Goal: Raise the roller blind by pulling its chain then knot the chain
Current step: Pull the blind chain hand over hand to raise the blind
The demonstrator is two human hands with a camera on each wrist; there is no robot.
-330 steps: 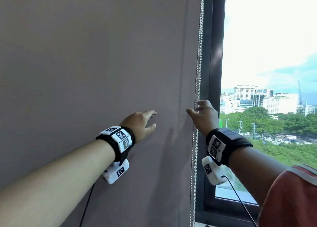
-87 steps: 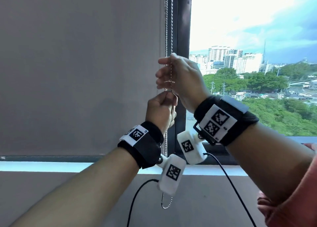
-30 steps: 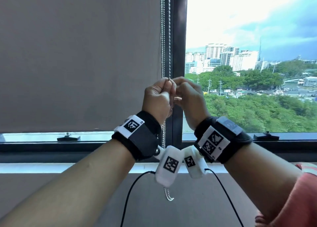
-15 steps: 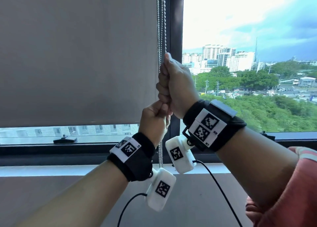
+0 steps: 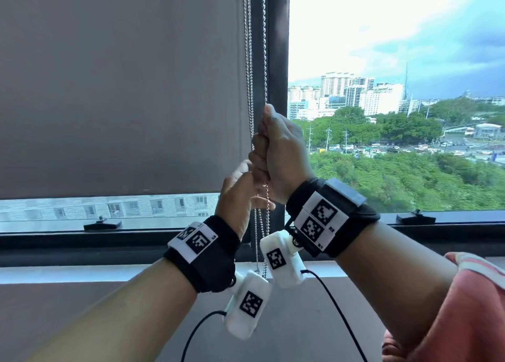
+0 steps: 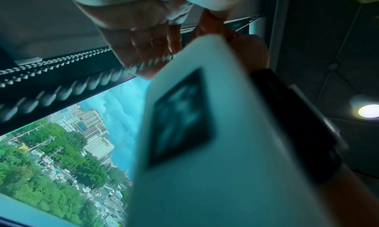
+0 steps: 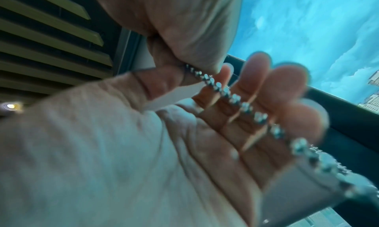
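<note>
The grey-brown roller blind [image 5: 123,88] covers most of the left window pane, and a strip of glass shows below its bottom edge. Its metal bead chain [image 5: 250,61] hangs in two strands along the dark window post. My right hand [image 5: 276,148] is a fist round the chain with the thumb on top. My left hand [image 5: 237,189] sits just under it and grips the chain too. In the right wrist view the chain [image 7: 235,99] crosses my curled fingers. In the left wrist view the chain [image 6: 61,62] runs to my curled fingers [image 6: 151,42]. The chain's lower loop is hidden behind the wrist cameras.
A dark window post [image 5: 277,47] stands right behind the chain. A pale sill [image 5: 82,273] runs below the frame, with a black latch [image 5: 102,224] on the left and another [image 5: 415,219] on the right. The right wrist's white camera box [image 6: 205,133] fills much of the left wrist view.
The blind's bottom edge has climbed, baring more glass above the latch. My right hand has come down along the chain, with the left hand still just beneath it.
</note>
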